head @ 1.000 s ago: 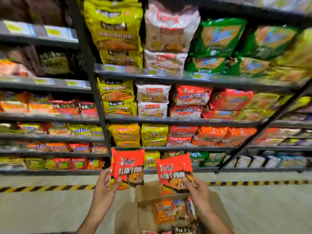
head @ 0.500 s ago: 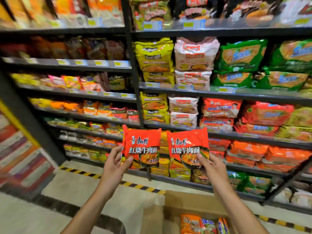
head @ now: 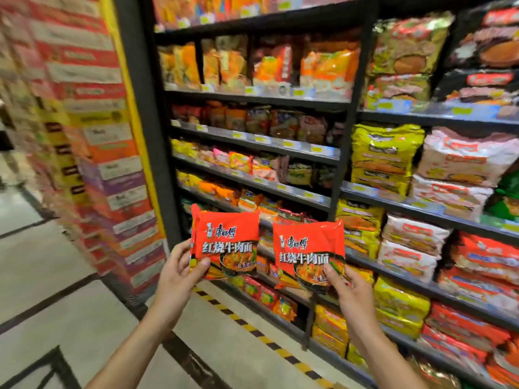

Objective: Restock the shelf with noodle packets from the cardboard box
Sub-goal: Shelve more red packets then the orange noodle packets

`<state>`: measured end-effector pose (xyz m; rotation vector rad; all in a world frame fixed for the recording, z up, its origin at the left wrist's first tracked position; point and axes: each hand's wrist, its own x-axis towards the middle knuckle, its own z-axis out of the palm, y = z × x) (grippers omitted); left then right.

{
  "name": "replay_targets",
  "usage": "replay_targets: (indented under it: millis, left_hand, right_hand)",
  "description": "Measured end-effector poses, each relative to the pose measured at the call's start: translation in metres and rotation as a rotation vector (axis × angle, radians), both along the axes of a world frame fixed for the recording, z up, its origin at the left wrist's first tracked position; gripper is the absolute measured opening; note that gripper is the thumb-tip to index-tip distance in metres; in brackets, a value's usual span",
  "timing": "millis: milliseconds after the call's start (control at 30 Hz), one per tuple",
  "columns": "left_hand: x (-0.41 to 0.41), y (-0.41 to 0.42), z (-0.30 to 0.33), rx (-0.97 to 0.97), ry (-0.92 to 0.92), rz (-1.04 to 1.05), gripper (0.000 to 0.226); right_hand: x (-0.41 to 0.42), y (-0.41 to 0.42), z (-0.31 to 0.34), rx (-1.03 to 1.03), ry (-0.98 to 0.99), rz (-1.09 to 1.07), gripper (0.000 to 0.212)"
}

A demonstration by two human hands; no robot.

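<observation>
Two red noodle packets are held up side by side in front of the shelf (head: pixel 252 148), apart from each other. The left packet (head: pixel 226 240) is pinched at its lower left corner by the left hand (head: pixel 179 273), thumb on the printed face and the other fingers curled behind. The right packet (head: pixel 309 251) is gripped at its lower edge by the right hand (head: pixel 351 290), thumb on the front. The box is not in view.

Behind the packets, dark metal shelves are crowded with stock: yellow multipacks (head: pixel 384 153), white multipacks (head: pixel 460 161) and red packs (head: pixel 488 265) to the right, and small mixed packets (head: pixel 247 161) on the shelves straight ahead, which are partly covered by the held packets. A tall stack of cartons (head: pixel 92 136) is seen at the left, blurred. The floor (head: pixel 47 276) is pale tile with dark lines, and a yellow-and-black tape strip (head: pixel 247 327) is laid along the shelf foot.
</observation>
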<state>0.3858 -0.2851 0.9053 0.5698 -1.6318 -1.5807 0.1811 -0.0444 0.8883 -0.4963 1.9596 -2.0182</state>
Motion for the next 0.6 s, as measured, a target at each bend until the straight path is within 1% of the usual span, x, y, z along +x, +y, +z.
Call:
replay_targets:
  millis: [33, 67, 167, 200, 267, 333, 433, 467, 600]
  left_hand:
    - [0.014, -0.018, 0.002, -0.004, 0.004, 0.012, 0.042]
    - [0.027, -0.036, 0.005, -0.006, 0.009, 0.020, 0.041]
    - [0.067, -0.088, 0.010, -0.008, 0.028, 0.037, 0.038]
    - [0.079, -0.105, 0.010, -0.016, 0.031, 0.049, 0.038]
    - [0.104, -0.137, 0.010, -0.026, 0.043, 0.084, 0.039]
    - [0.126, -0.163, 0.010, -0.004, 0.053, 0.118, 0.038]
    - [0.148, -0.194, 0.010, 0.021, 0.073, 0.165, 0.038]
    - [0.153, -0.203, 0.011, 0.031, 0.076, 0.177, 0.039]
    - [0.160, -0.238, 0.007, 0.041, 0.074, 0.209, 0.042]
  right_hand:
    - [0.006, -0.020, -0.001, 0.000, 0.004, 0.010, 0.074]
    - [0.018, -0.039, 0.005, 0.008, 0.018, 0.021, 0.067]
    - [0.050, -0.099, 0.018, 0.017, 0.074, 0.079, 0.025]
    - [0.061, -0.118, 0.021, 0.013, 0.096, 0.083, 0.019]
    - [0.078, -0.153, 0.026, -0.015, 0.102, 0.106, 0.019]
    - [0.094, -0.183, 0.027, -0.020, 0.090, 0.138, 0.024]
    - [0.108, -0.220, 0.027, -0.017, 0.094, 0.170, 0.042]
    - [0.112, -0.230, 0.028, -0.008, 0.100, 0.176, 0.041]
    - [0.114, -0.271, 0.031, -0.003, 0.100, 0.228, 0.018]
